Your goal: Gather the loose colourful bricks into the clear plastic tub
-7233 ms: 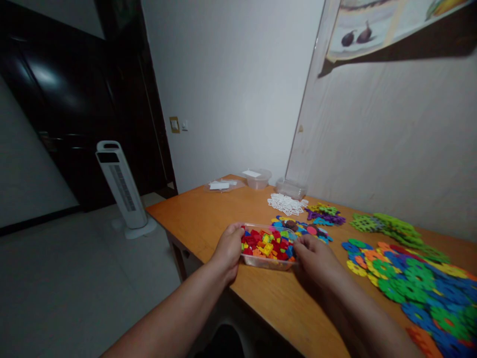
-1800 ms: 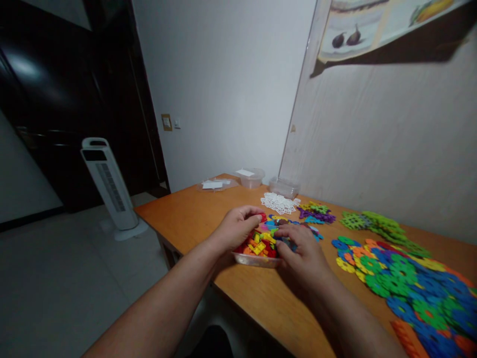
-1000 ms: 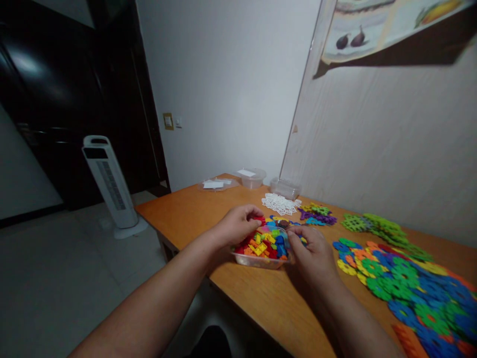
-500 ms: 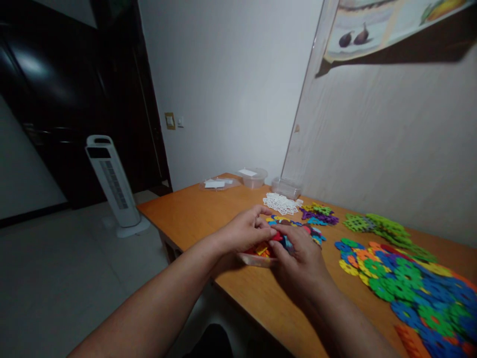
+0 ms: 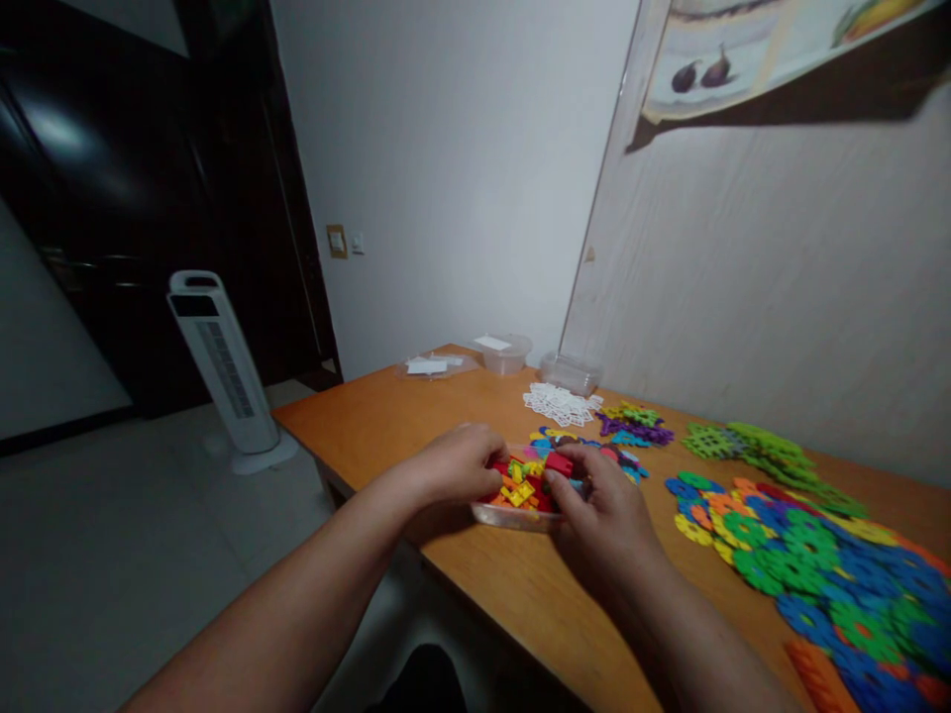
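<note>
A clear shallow plastic box [image 5: 512,517] stands near the table's front edge, full of small red, orange and yellow plastic building pieces [image 5: 518,485]. My right hand [image 5: 605,500] pinches a red block [image 5: 559,463] between thumb and fingers just above the box's right side. At the left side, my left hand [image 5: 465,465] has its fingers curled down into the box among the pieces. Its fingertips are partly hidden, so whatever they grip cannot be made out. Behind the box lie flat coloured pieces [image 5: 624,460], partly covered by my right hand.
Many flower-shaped discs [image 5: 809,555] spread over the table's right side, with green lattice pieces [image 5: 773,456] behind them. White pieces [image 5: 563,404], a clear container [image 5: 571,373], a round tub [image 5: 505,355] and lids [image 5: 435,366] sit along the back. A tower fan [image 5: 227,366] stands on the floor.
My hands have moved apart. The left hand has drawn back to the left and down into the box, while the right now holds the red block up in plain sight.
</note>
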